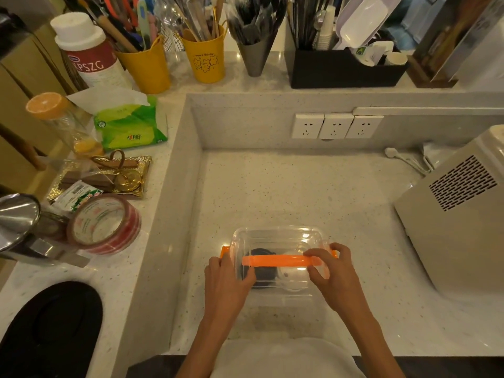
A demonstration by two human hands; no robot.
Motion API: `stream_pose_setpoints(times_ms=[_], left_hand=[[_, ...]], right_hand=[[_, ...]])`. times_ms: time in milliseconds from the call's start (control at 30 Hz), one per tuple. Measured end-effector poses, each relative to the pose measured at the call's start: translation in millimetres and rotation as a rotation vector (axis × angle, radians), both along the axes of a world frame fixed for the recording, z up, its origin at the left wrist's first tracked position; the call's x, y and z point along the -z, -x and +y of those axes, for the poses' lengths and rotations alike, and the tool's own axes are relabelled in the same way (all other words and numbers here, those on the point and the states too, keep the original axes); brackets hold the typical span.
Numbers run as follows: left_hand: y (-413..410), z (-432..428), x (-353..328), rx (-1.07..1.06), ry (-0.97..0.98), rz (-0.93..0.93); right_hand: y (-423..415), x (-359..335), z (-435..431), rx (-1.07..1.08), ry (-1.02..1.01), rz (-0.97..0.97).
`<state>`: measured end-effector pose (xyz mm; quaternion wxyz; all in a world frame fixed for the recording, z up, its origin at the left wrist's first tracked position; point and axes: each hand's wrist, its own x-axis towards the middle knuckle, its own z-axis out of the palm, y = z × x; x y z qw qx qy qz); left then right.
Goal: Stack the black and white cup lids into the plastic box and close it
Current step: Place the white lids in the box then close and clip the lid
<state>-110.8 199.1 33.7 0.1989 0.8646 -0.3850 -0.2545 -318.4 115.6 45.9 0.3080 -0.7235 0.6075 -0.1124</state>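
A clear plastic box point(275, 236) with its clear lid on sits on the speckled counter, low in the middle of the view. An orange handle point(272, 260) lies across its top. Through the plastic I see a black cup lid point(261, 253) on the left and a white cup lid point(291, 275) on the right, side by side. My left hand point(226, 279) grips the box's left end by the orange clip. My right hand point(330, 271) holds the right end, fingers on the handle and lid.
A beige appliance point(450, 222) stands at the right. On the raised ledge to the left are a tape roll point(103, 225), a gold tray point(109, 173), a tissue pack point(131, 126) and a black pad point(54, 323). Wall sockets point(335, 125) sit behind; utensil holders line the back shelf.
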Motion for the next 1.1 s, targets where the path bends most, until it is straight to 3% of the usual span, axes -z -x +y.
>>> stream_pose_setpoints(times_ms=[67, 133, 200, 300, 400, 700, 1100], left_hand=[[0.4, -0.9, 2.9, -0.026, -0.037, -0.085], [-3.3, -2.3, 6.0, -0.067, -0.091, -0.049], [-9.4, -4.5, 10.1, -0.139, -0.111, 0.175], [-11.6, -3.8, 11.7, -0.204, -0.049, 0.405], [-9.3, -1.8, 10.0, -0.215, 0.024, 0.332], [3.1, 0.4, 0.0, -0.126, 0.123, 0.166], [3.5, -0.2, 3.2, -0.087, 0.118, 0.075]], right_hand=[[-1.5, 4.0, 1.9, 0.003, 0.033, 0.002], [-2.6, 9.4, 3.6, 0.052, 0.068, 0.101], [1.5, 14.6, 1.1, 0.150, -0.012, 0.105], [10.4, 22.7, -6.5, 0.249, -0.255, -0.145], [8.2, 25.6, -5.7, 0.249, -0.325, -0.192], [4.0, 22.0, -2.9, 0.282, -0.208, -0.161], [-2.7, 13.9, 2.4, 0.326, -0.083, -0.170]])
